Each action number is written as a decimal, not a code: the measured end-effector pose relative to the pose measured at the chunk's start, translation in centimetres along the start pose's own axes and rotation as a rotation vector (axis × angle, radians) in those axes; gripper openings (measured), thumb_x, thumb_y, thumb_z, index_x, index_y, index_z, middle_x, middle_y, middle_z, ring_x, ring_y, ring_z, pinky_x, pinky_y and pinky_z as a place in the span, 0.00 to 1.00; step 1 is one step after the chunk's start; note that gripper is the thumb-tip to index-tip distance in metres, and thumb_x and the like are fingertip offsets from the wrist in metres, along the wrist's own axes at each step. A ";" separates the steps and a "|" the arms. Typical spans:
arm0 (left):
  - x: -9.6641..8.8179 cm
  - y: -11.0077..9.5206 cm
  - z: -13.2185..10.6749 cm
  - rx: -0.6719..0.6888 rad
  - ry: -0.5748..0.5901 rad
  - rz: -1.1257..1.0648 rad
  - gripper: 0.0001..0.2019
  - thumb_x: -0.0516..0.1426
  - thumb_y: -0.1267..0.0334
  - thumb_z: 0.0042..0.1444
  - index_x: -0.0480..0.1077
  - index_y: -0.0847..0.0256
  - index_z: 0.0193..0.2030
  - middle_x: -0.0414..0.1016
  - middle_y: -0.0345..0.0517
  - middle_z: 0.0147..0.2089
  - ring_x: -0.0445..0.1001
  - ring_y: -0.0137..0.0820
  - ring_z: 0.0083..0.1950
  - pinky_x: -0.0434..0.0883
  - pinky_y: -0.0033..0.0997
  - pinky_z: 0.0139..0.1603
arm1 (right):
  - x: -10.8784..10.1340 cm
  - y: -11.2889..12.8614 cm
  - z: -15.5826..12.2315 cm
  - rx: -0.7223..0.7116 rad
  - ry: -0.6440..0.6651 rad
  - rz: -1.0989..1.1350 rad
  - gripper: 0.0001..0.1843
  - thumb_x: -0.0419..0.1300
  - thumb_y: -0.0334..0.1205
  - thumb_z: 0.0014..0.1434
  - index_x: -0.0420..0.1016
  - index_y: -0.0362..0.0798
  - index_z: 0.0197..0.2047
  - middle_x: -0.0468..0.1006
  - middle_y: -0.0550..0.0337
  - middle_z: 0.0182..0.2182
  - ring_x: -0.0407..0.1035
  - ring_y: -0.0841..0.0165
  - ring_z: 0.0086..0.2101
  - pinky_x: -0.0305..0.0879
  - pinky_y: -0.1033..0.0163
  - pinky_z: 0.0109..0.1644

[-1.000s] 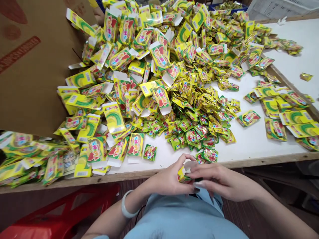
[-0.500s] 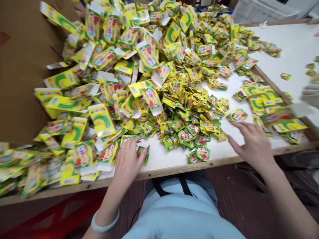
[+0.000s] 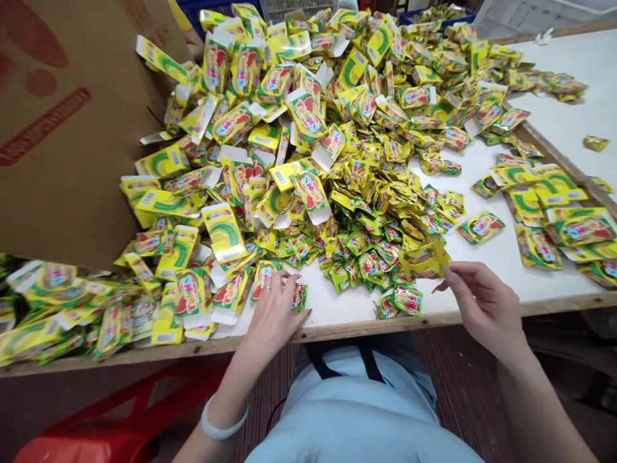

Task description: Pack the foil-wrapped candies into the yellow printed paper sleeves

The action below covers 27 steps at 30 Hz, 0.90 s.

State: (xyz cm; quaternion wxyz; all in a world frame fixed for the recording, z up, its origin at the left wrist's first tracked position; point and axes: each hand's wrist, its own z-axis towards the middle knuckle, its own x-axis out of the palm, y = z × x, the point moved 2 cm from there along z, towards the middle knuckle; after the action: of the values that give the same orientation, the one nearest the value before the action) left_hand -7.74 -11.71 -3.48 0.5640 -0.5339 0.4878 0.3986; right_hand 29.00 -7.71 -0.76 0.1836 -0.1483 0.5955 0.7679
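My right hand [image 3: 486, 308] pinches the end of a shiny yellow candy packet [image 3: 425, 258] between thumb and fingertips, at the right edge of the heap of small sachets [image 3: 366, 206]. To the left, my left hand [image 3: 277, 312] rests low over the white tabletop [image 3: 332, 315], its fingers bent but apart. A small green packet [image 3: 300, 298] lies between its index finger and thumb; whether they touch it I cannot tell. Its other fingertips are beside a candy box [image 3: 263, 276]. Two green packets [image 3: 401, 302] lie near the table edge, between my hands.
Open-flapped yellow-green boxes [image 3: 224, 231] pile up at the left and back. A large brown carton [image 3: 72, 128] stands left. Filled-looking boxes [image 3: 554, 206] lie at the right beside a wooden divider [image 3: 559, 151]. A red stool [image 3: 96, 431] is below the table.
My right hand, which was apart and holding nothing, has closed on a yellow packet at the heap's edge. The left hand stays by the same green packet. The view has shifted left.
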 end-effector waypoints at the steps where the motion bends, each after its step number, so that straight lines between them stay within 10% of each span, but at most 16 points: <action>1: -0.1 0.4 -0.4 0.060 0.015 0.001 0.28 0.60 0.61 0.56 0.62 0.61 0.63 0.62 0.61 0.64 0.65 0.51 0.65 0.69 0.52 0.60 | 0.1 0.4 0.0 0.014 -0.011 0.027 0.10 0.61 0.46 0.65 0.74 0.50 0.45 0.78 0.61 0.31 0.75 0.66 0.29 0.71 0.62 0.34; 7: -2.1 0.9 0.0 0.117 0.021 -0.203 0.19 0.47 0.67 0.63 0.69 0.62 0.57 0.75 0.57 0.57 0.73 0.44 0.58 0.71 0.45 0.58 | -1.0 1.1 0.7 0.090 -0.061 0.141 0.08 0.62 0.45 0.64 0.74 0.49 0.40 0.77 0.62 0.28 0.73 0.69 0.27 0.69 0.65 0.33; 11: -3.8 -2.7 1.3 0.044 0.080 -0.602 0.15 0.47 0.59 0.67 0.73 0.61 0.42 0.77 0.45 0.34 0.76 0.34 0.37 0.73 0.30 0.39 | 1.3 1.8 -0.5 0.045 0.436 0.132 0.08 0.57 0.41 0.68 0.75 0.48 0.44 0.78 0.58 0.35 0.74 0.68 0.34 0.70 0.64 0.39; 15: -3.9 -6.5 1.5 0.098 0.302 -0.920 0.16 0.49 0.53 0.66 0.73 0.63 0.42 0.75 0.44 0.35 0.72 0.32 0.37 0.71 0.28 0.39 | 4.9 5.1 0.0 -0.183 0.728 -0.026 0.10 0.51 0.39 0.71 0.73 0.48 0.44 0.78 0.56 0.35 0.72 0.67 0.35 0.68 0.63 0.41; 21: -4.0 -7.9 0.6 0.014 0.369 -1.236 0.26 0.51 0.41 0.64 0.74 0.64 0.48 0.78 0.51 0.44 0.75 0.37 0.44 0.72 0.34 0.47 | 6.7 8.4 1.8 -0.290 0.769 -0.259 0.13 0.47 0.35 0.70 0.72 0.47 0.39 0.77 0.56 0.30 0.71 0.65 0.29 0.65 0.62 0.33; 27: -2.2 -9.3 0.3 0.012 0.253 -1.190 0.18 0.54 0.52 0.65 0.73 0.64 0.53 0.79 0.52 0.45 0.76 0.36 0.45 0.73 0.32 0.47 | 8.2 4.2 -0.8 0.117 0.621 0.392 0.24 0.62 0.47 0.63 0.66 0.51 0.60 0.76 0.50 0.48 0.74 0.64 0.43 0.74 0.63 0.39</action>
State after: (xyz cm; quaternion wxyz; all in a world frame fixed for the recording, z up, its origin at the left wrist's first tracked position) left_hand 0.87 -12.32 0.68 0.6306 -0.7551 0.1711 -0.0541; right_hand 19.82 -8.58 -1.00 -0.1483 -0.2466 0.6826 0.6717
